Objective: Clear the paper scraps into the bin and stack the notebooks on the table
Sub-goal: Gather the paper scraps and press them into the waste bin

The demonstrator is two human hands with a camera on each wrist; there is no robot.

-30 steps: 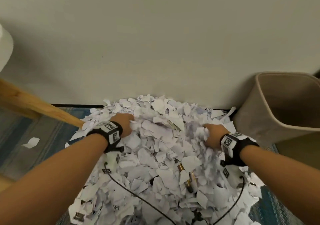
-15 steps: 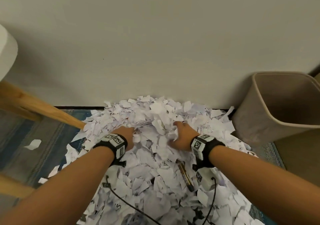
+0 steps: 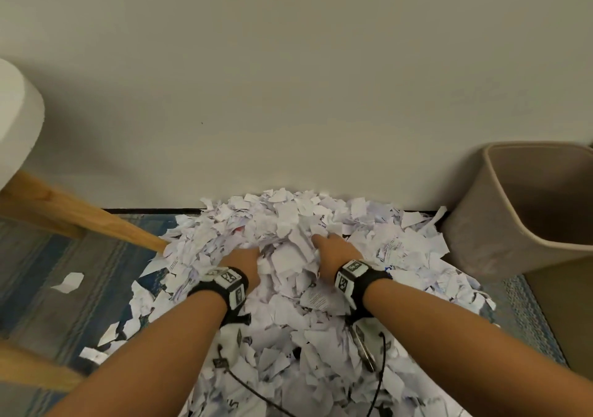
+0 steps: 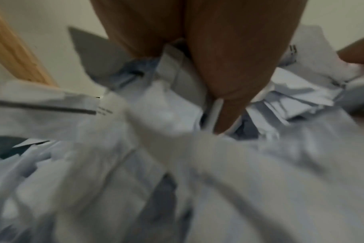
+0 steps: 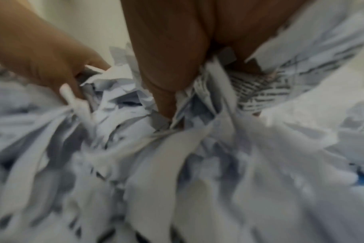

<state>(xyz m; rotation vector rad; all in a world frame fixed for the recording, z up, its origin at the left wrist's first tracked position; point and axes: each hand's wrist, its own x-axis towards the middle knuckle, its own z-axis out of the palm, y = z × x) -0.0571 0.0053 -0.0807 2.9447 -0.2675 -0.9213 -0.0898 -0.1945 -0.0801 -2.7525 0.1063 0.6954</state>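
While both hands sit buried to the knuckles in the paper scraps point(image 3: 288, 304), the left hand point(image 3: 242, 261) and right hand point(image 3: 335, 254) scoop a clump between them, fingers hidden, so I cannot tell how tightly they clasp. Those scraps heap on a blue rug point(image 3: 57, 256) against the wall, with the beige bin point(image 3: 475, 243) just to their right

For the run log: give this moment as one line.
left hand, right hand: both dug into paper scraps | bin: right of pile | notebooks: unseen
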